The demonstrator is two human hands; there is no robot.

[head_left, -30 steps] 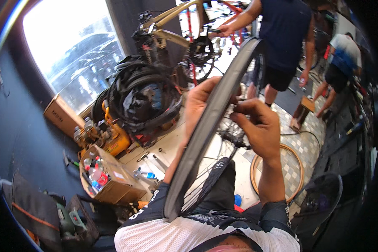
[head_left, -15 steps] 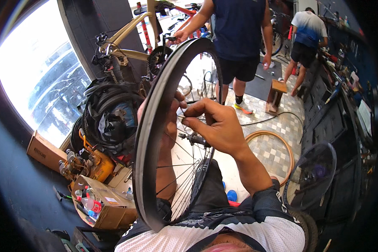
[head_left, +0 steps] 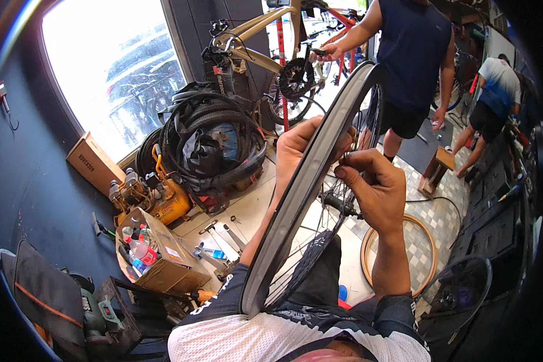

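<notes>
A bicycle wheel [head_left: 292, 202] with a wide dark grey rim and thin black spokes stands tilted before my chest, with no tyre on it. My left hand [head_left: 298, 148] is closed round the rim from its left side, its fingertips showing on the inner side. Close to those fingertips, my right hand [head_left: 377, 184] pinches thumb and forefinger together at the inner side of the rim, by the spokes. What lies in that pinch is too small to make out. The black hub [head_left: 339, 204] sits just below my right hand.
Ahead stands a person in a dark sleeveless shirt [head_left: 413, 60]; another person [head_left: 498, 84] bends at the far right. Left lie piled tyres [head_left: 205, 127], a yellow compressor [head_left: 169, 202] and a carton [head_left: 169, 265] of bottles. A tan-edged tyre [head_left: 431, 247] lies right, near a wooden stool [head_left: 437, 166].
My view has turned left, so the wheel and both hands appear further right. The wheel leans more to the right at its top, and my left hand shows more. The right hand stays pinched.
</notes>
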